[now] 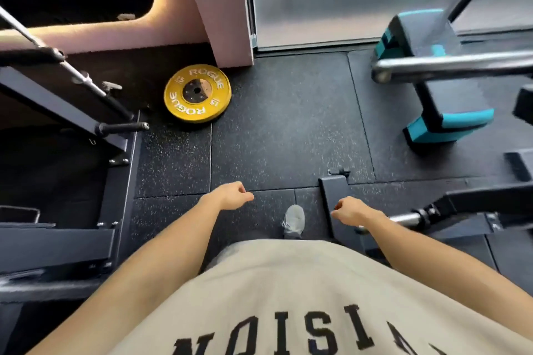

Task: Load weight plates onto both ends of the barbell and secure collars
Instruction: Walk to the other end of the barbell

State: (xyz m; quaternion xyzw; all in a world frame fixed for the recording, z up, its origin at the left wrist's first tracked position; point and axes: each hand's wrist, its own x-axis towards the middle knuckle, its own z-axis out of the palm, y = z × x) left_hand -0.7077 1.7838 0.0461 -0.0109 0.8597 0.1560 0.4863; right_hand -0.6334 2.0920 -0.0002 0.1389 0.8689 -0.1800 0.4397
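Note:
A yellow 15 kg weight plate [197,93] lies flat on the black rubber floor at the foot of a pink wall, well ahead and to the left of me. The bare steel end of a barbell sleeve [450,65] reaches in from the right at upper right, with no plate on it. My left hand [230,195] and my right hand [350,210] hang in front of my body with fingers curled closed, holding nothing. Both hands are far from the plate and the sleeve.
A dark rack frame with a protruding peg [124,127] and a thin bar [83,78] stands at left. A grey and teal padded block [432,86] sits under the barbell end. Another rack base and a steel peg [403,219] are at right. My shoe [294,220] is below.

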